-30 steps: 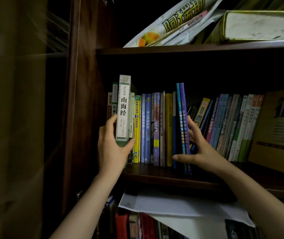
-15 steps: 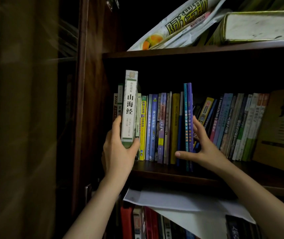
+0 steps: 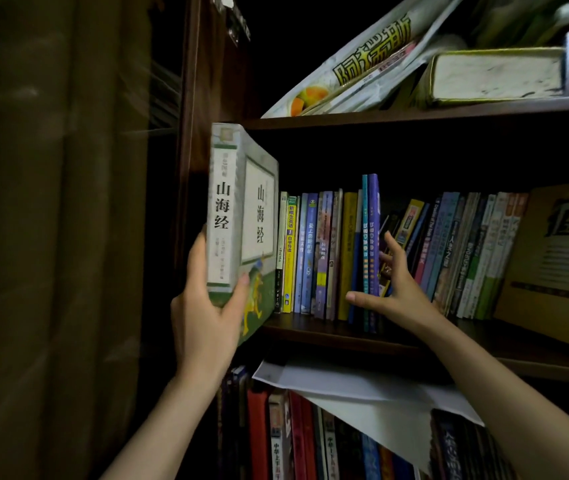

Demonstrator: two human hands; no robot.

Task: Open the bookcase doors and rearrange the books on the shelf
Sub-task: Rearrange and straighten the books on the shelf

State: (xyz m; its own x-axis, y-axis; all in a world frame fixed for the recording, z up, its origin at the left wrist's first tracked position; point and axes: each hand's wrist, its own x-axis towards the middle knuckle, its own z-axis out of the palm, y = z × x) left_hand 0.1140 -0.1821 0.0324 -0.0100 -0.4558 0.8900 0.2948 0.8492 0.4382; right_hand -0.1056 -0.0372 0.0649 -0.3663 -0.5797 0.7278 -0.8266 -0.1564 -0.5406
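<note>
Book in hand: a thick white-and-green book [image 3: 238, 220] with large black characters on spine and cover, upright and pulled forward out of the row at the left end of the middle shelf [image 3: 345, 336]; its lower back corner is still over the shelf's front edge.
Left hand [image 3: 207, 317]: the grip is closed round the book's lower spine, thumb on the cover side, fingers behind the spine and mostly hidden.
Right hand [image 3: 394, 292]: fingers spread and nearly straight, holding nothing; the thumb lies low across two tall blue books [image 3: 369, 237], fingertips reaching into the gap to their right. Whether the fingertips touch the leaning books cannot be told.
Row of books [image 3: 317, 254]: thin upright spines between the held book and the blue pair; small print is not readable.
Leaning books [image 3: 466, 251]: tilted to the right beyond the gap, the ones in the dark gap hard to make out.
Brown box [image 3: 560, 265]: at the right end of the shelf, cut off by the frame edge.
Upper shelf: a printed plastic bag [image 3: 362, 71] and a thick book lying flat [image 3: 497, 74], both partly cut off.
Lower shelf: white paper sheets [image 3: 362, 393] hang over more spines, hiding their tops.
Left side: a blurred brown curtain [image 3: 51, 237]; the bookcase side panel [image 3: 200, 81] is dim.
</note>
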